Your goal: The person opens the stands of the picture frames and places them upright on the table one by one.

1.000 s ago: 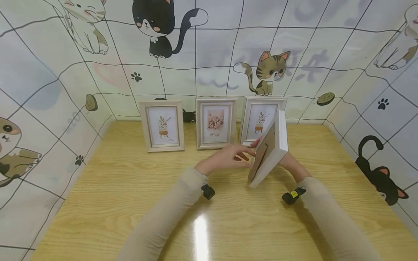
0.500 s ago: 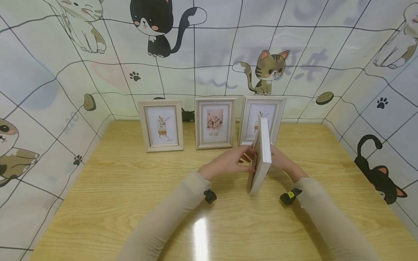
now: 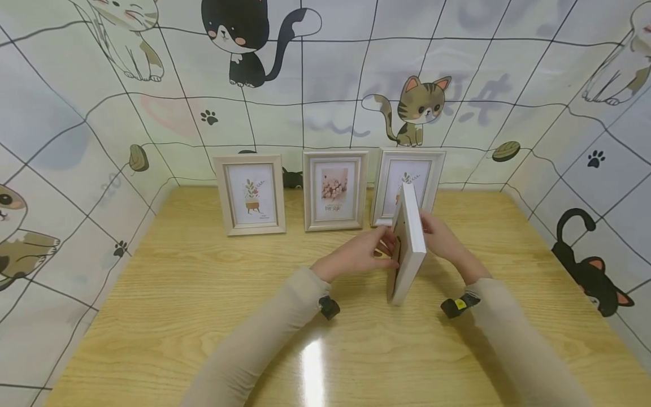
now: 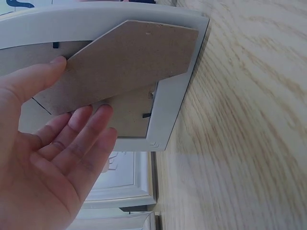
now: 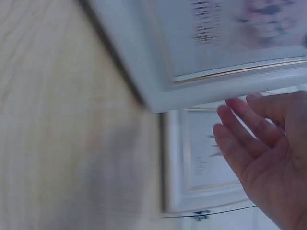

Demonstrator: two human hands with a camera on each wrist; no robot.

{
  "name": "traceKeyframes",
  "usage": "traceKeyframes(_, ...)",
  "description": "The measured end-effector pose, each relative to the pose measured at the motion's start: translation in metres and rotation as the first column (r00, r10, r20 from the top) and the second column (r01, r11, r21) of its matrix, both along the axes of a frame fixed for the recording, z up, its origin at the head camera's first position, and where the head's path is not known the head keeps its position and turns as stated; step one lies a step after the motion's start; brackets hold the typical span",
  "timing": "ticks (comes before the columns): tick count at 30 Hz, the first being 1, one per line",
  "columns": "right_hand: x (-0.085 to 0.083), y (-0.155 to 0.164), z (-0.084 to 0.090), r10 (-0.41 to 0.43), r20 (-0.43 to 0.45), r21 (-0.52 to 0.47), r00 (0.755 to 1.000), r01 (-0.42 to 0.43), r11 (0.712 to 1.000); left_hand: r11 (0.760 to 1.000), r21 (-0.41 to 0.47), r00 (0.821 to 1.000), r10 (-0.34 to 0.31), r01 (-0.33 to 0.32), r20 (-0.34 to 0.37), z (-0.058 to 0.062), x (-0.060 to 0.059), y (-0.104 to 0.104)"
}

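Observation:
A white picture frame (image 3: pixel 409 243) stands edge-on toward me on the wooden table (image 3: pixel 203 294), between my two hands. My left hand (image 3: pixel 363 252) is at its back. In the left wrist view the thumb (image 4: pixel 45 76) lies on the brown cardboard stand (image 4: pixel 129 57), and the fingers (image 4: pixel 91 124) reach under it, pinching it. My right hand (image 3: pixel 439 237) is on the picture side with straight, relaxed fingers. In the blurred right wrist view its fingertips (image 5: pixel 240 112) sit at the frame's edge (image 5: pixel 230 88).
Three framed pictures stand in a row against the back wall: left (image 3: pixel 251 195), middle (image 3: pixel 335 191) and right (image 3: pixel 409 169), the last just behind the held frame. Cat-print walls close the table on the left, back and right. Bare tabletop lies toward me.
The frame swung from a tilt, back showing, to nearly upright and edge-on. My right hand came up from under it to its picture side. My left hand closed in on the back.

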State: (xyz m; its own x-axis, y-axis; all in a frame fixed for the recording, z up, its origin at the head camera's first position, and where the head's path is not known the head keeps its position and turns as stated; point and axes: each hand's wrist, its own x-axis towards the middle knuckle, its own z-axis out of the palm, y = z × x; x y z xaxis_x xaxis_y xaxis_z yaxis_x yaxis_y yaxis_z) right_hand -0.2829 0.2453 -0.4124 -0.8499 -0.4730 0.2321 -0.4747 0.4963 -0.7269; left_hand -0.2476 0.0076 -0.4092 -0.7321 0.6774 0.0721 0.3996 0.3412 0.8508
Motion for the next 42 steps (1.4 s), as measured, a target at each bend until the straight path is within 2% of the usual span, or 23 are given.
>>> traceKeyframes(3,0.005,0.002,0.015,-0.058,0.011,-0.020,0.998,0.058,0.998,1.000,0.019,1.000,-0.003,0.002,0.007,-0.001,0.000,0.000)
traceKeyframes(9,0.024,0.003,0.043,-0.101,-0.111,-0.113,0.989,0.088,0.990,1.000,0.029,1.000,0.001,-0.001,0.011,-0.001,0.000,0.001)
traceKeyframes(17,0.052,-0.002,0.066,-0.192,-0.253,-0.130,0.948,0.163,0.978,0.998,0.039,0.999,0.045,-0.046,0.022,-0.003,0.000,0.001)
traceKeyframes(22,0.068,-0.007,0.076,-0.196,-0.322,-0.178,0.926,0.144,0.973,0.996,0.051,0.997,0.068,-0.069,0.026,-0.006,-0.002,0.000)
traceKeyframes(25,0.079,-0.011,0.081,-0.182,-0.329,-0.219,0.927,0.112,0.969,0.996,0.058,0.997,0.072,-0.074,0.028,-0.006,-0.002,0.000)
traceKeyframes(33,0.096,-0.016,0.083,-0.130,-0.394,-0.192,0.910,0.057,0.980,0.994,0.066,0.996,0.085,-0.086,0.012,-0.006,-0.003,0.002)
traceKeyframes(42,0.106,-0.020,0.077,-0.143,-0.381,-0.185,0.913,0.076,0.980,0.994,0.052,0.994,0.097,-0.095,-0.040,-0.004,-0.002,0.005)
